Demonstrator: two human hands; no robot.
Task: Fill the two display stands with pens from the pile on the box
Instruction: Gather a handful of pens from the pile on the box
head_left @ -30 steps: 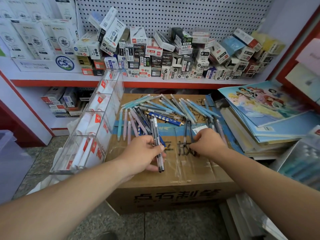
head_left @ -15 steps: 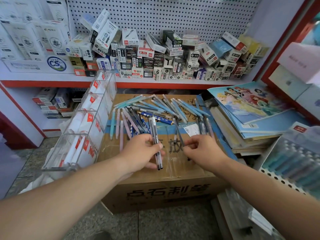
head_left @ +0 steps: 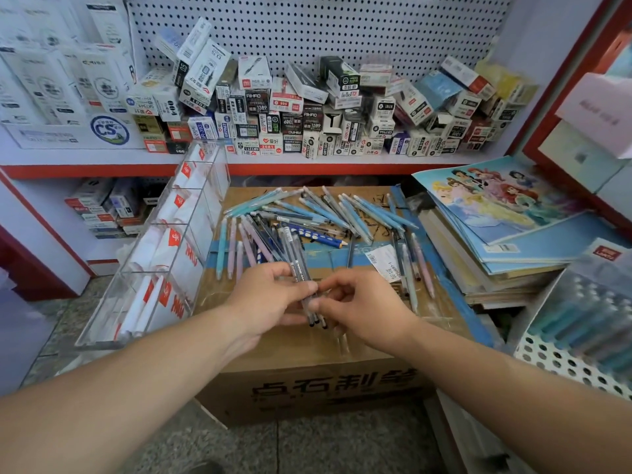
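Gathering step: pens [head_left: 297,258] are gripped by left hand [head_left: 270,299], pinched by right hand [head_left: 366,309]; stand [head_left: 212,186] at left likely loaded next.

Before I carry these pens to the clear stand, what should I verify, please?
1. Left hand grips the dark pens: ok.
2. Right hand pinches their lower part: ok.
3. All tips point the same way: cannot tell.
4. Clear stand has free room: cannot tell; white packets lie inside.
5. Pile on the box is finished: not ok; many pens remain.
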